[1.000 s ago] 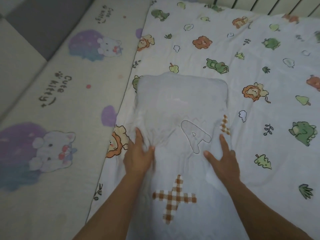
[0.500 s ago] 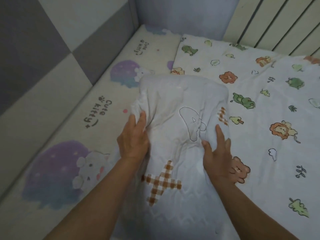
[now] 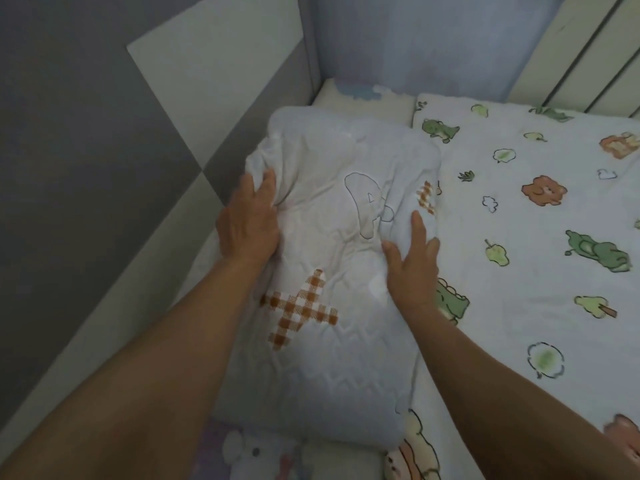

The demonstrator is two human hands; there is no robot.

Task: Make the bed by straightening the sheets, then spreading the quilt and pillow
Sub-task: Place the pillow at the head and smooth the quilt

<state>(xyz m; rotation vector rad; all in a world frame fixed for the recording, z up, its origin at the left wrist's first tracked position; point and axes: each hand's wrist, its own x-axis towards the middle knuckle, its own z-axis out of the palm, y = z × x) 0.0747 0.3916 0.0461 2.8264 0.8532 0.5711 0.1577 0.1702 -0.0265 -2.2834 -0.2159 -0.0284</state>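
Pale quilted pillow (image 3: 332, 358) with a brown checked cross patch, at the bed's left side near the head corner. Left hand (image 3: 249, 223) grasps its bunched left edge; right hand (image 3: 412, 268) clasps the right edge, index finger straight on top. Animal-print quilt (image 3: 540, 254) lies just beside it on the right, and a grey-and-cream padded wall (image 3: 104, 168) stands on the left.

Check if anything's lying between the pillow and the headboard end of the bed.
Nothing visible. Past the pillow, with the left hand and right hand on it, only a bare strip of the cartoon mat shows before the headboard.
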